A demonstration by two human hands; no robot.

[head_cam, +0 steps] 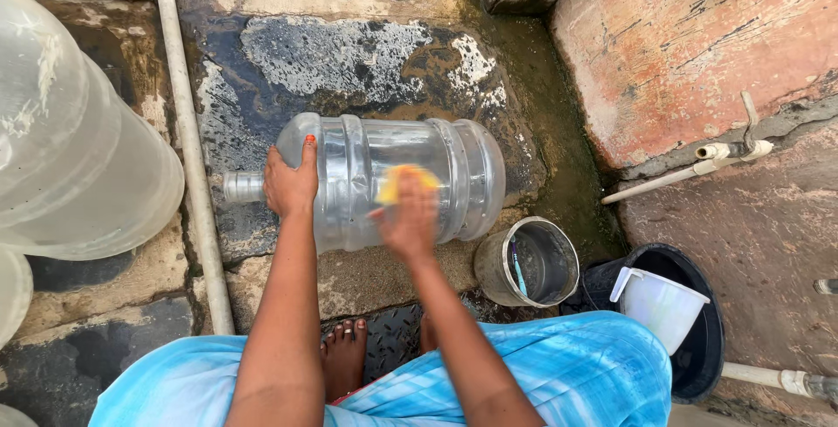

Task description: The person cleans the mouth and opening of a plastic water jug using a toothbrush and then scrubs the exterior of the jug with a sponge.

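head view looks down on a wet, stained concrete floor [349, 60], and everything below is placed against the big clear water jug [384, 178] lying on its side in the middle of it. that jug has its narrow neck pointing left and its ribbed base pointing right. left of the jug, past a pale pipe [188, 148] that runs up and down the floor, stand other large clear jugs [78, 156], close together and only partly in frame. right of the jug and a little nearer the person sits a black tub [707, 340] with a white mug [659, 305] resting in it. between that tub and the jug, just beside the jug's base, stands a round steel pot [528, 263] with a thin blue-handled brush [518, 268] leaning inside. up and to the right of the jug a small white tap [729, 149] sticks out of the reddish wall. the left hand [291, 184] lies flat and spread on the jug's shoulder near the neck, palm pressed to the plastic, not wrapped round anything. the right hand [408, 217] is blurred, its fingers closed over a yellow sponge [397, 184] pressed against the jug's side. below the jug, bare toes [347, 333] show past a blue striped garment.
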